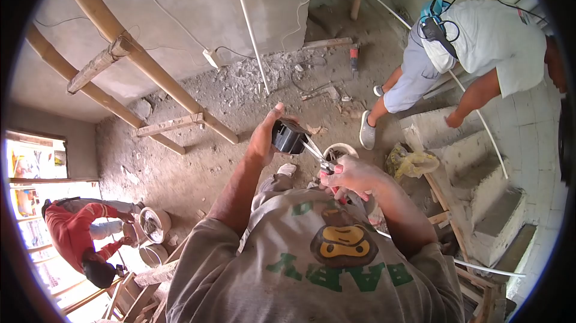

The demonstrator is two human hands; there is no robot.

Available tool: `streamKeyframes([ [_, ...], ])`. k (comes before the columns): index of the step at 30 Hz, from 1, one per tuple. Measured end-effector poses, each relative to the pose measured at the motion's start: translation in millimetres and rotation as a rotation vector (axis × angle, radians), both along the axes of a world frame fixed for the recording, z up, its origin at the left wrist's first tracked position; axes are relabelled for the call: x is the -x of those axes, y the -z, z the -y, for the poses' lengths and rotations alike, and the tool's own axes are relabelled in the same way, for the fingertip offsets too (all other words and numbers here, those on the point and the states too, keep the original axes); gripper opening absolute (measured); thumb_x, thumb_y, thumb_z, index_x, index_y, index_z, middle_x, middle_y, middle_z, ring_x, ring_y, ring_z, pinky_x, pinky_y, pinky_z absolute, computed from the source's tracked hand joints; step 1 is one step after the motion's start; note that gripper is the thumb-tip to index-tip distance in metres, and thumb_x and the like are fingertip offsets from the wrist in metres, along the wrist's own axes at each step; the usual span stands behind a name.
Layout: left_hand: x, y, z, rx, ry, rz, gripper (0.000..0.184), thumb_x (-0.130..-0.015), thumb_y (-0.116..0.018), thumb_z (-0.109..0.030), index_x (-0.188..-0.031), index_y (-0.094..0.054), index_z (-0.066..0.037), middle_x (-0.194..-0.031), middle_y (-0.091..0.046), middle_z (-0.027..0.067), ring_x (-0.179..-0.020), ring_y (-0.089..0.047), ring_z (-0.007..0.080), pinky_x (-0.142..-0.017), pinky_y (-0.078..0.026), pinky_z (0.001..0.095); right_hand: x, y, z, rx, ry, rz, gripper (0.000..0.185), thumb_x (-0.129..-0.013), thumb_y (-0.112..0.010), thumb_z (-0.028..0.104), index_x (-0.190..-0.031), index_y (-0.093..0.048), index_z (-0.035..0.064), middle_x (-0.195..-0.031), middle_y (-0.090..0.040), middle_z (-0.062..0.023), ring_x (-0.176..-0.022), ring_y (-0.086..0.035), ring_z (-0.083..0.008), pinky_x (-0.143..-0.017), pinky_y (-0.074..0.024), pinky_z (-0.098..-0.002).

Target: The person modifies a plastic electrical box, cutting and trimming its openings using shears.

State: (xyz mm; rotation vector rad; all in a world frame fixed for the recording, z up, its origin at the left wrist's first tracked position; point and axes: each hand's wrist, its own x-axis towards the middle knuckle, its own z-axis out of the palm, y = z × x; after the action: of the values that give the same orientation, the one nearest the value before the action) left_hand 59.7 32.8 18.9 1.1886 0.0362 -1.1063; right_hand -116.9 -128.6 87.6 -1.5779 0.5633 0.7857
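The left hand has its grip closed round a black box, and just right of it the right hand holds red-handled pliers, long axis slanting toward the box.

On the grey shirt of the camera wearer, green letters stand upside down in this view and seem to read "BABY". Another green mark there is not readable.
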Motion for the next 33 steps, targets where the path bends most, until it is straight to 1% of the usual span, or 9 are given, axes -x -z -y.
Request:
streamKeyframes([
  [2, -2.7, -0.7, 2.8, -0.009, -0.001, 0.032, 0.063, -0.092, -0.048, -0.058, -0.104, -0.068, 0.000, -0.085, -0.069, 0.0098, -0.069, -0.066, 0.0180, -0.060, -0.054, 0.0313, -3.2, -5.0, 3.4, -0.082, 0.039, 0.018, 0.029, -0.083, -0.065, 0.027, -0.091, -0.058, -0.0003, -0.066, -0.060, -0.0084, -0.065, -0.071, -0.0251, -0.026, -0.0377, -0.0340],
  [5, -7.5, -0.8, 4.1, -0.139, 0.057, 0.190, 0.062, -0.092, -0.051, -0.058, -0.105, -0.068, 0.000, -0.083, -0.069, 0.0087, -0.068, -0.065, 0.0171, -0.058, -0.053, 0.0302, -11.1, -16.4, 0.5, 0.126, -0.110, -0.068, 0.032, -0.085, -0.066, 0.024, -0.102, -0.059, -0.0019, -0.083, -0.065, -0.0139, -0.065, -0.070, -0.0224, -0.026, -0.0383, -0.0306],
  [8, -11.3, 13.2, 1.2, -0.284, 0.138, 0.408, 0.063, -0.088, -0.053, -0.060, -0.103, -0.070, -0.001, -0.081, -0.068, 0.0071, -0.065, -0.064, 0.0167, -0.050, -0.051, 0.0307, -7.8, 10.1, 5.6, 0.103, -0.095, -0.064, 0.031, -0.086, -0.066, 0.023, -0.102, -0.059, -0.0020, -0.084, -0.065, -0.0138, -0.064, -0.070, -0.0233, -0.024, -0.0363, -0.0321],
  [14, -8.5, 18.9, -0.8, -0.167, 0.093, 0.165, 0.062, -0.090, -0.052, -0.057, -0.106, -0.068, 0.001, -0.084, -0.068, 0.0092, -0.066, -0.065, 0.0170, -0.054, -0.052, 0.0311, -8.3, 12.3, 8.2, -0.082, -0.034, -0.070, 0.039, -0.088, -0.066, 0.025, -0.107, -0.059, -0.0087, -0.091, -0.066, -0.0185, -0.078, -0.071, -0.0293, -0.053, -0.0576, -0.0343],
  [17, 1.2, 4.8, 2.8, 0.067, 0.075, 0.217, 0.061, -0.092, -0.050, -0.055, -0.106, -0.068, 0.001, -0.085, -0.069, 0.0099, -0.069, -0.065, 0.0180, -0.061, -0.054, 0.0323, -12.1, 19.4, 22.4, -0.520, 0.070, -0.016, 0.044, -0.089, -0.066, 0.028, -0.109, -0.059, -0.0107, -0.094, -0.067, -0.0198, -0.083, -0.071, -0.0292, -0.066, -0.0596, -0.0358],
  [18, 0.9, -0.2, 4.2, 0.076, 0.066, 0.085, 0.059, -0.093, -0.049, -0.053, -0.105, -0.067, 0.001, -0.086, -0.069, 0.0101, -0.071, -0.066, 0.0198, -0.068, -0.055, 0.0332, -14.1, 16.9, 23.8, -0.534, 0.084, -0.005, 0.046, -0.089, -0.067, 0.027, -0.112, -0.059, -0.0110, -0.097, -0.068, -0.0202, -0.082, -0.071, -0.0282, -0.063, -0.0595, -0.0351],
  [22, -1.5, 10.8, 11.7, 0.143, -0.041, -0.167, 0.058, -0.092, -0.050, -0.052, -0.103, -0.067, 0.002, -0.086, -0.070, 0.0119, -0.076, -0.068, 0.0213, -0.070, -0.056, 0.0346, -23.5, -3.7, 20.4, -0.298, 0.026, 0.023, 0.043, -0.089, -0.067, 0.024, -0.114, -0.058, -0.0107, -0.097, -0.068, -0.0205, -0.080, -0.070, -0.0256, -0.061, -0.0590, -0.0330],
  [29, 25.1, 68.4, -5.1, 0.183, 0.023, -0.130, 0.072, -0.094, -0.039, -0.059, -0.110, -0.063, 0.007, -0.101, -0.068, 0.0185, -0.091, -0.067, 0.0280, -0.084, -0.054, 0.0389, 1.3, 12.2, 6.0, -0.245, -0.006, 0.129, 0.042, -0.089, -0.066, 0.028, -0.113, -0.062, -0.0070, -0.095, -0.070, -0.0148, -0.072, -0.068, -0.0188, -0.057, -0.0557, -0.0301],
  [33, 33.6, 27.5, 0.6, 0.262, 0.167, -0.314, 0.074, -0.096, -0.037, -0.059, -0.115, -0.062, 0.008, -0.104, -0.068, 0.0197, -0.094, -0.067, 0.0289, -0.086, -0.054, 0.0394, 26.8, 30.5, 9.1, -0.200, -0.038, 0.191, 0.040, -0.089, -0.064, 0.030, -0.108, -0.065, -0.0042, -0.087, -0.071, -0.0116, -0.070, -0.067, -0.0173, -0.053, -0.0528, -0.0285],
])
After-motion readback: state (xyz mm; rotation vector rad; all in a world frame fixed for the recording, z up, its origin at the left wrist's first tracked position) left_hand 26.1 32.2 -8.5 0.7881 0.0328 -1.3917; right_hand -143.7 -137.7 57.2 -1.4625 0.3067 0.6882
